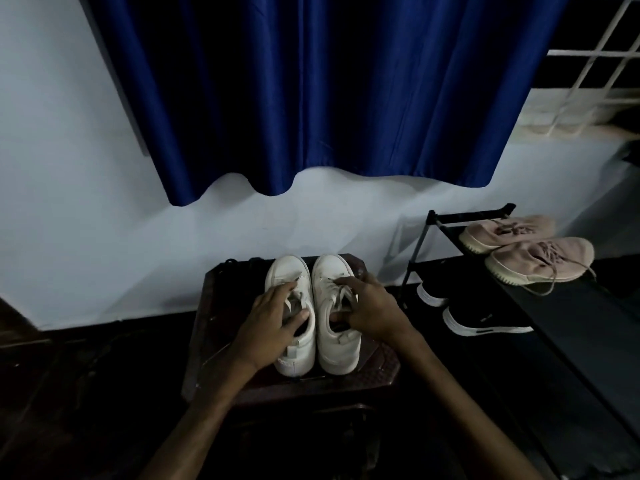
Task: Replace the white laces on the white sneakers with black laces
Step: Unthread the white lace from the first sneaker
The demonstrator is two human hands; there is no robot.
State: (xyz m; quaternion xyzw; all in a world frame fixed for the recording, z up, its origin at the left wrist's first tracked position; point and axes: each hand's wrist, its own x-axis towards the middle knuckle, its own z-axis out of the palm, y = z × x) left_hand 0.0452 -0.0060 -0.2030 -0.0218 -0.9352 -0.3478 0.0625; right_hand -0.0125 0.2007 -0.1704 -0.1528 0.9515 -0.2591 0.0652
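Two white sneakers stand side by side, toes toward the wall, on a dark brown stool. The white laces are still threaded in both. My left hand grips the left sneaker, with the thumb at its opening and the fingers over its outer side and laces. My right hand grips the right sneaker the same way, thumb in the opening and fingers across the laces. A dark bundle that looks like the black laces lies at the stool's back left corner.
A black shoe rack stands right of the stool, with pink sneakers on top and black sneakers on a lower shelf. A blue curtain hangs on the white wall behind. The floor around is dark.
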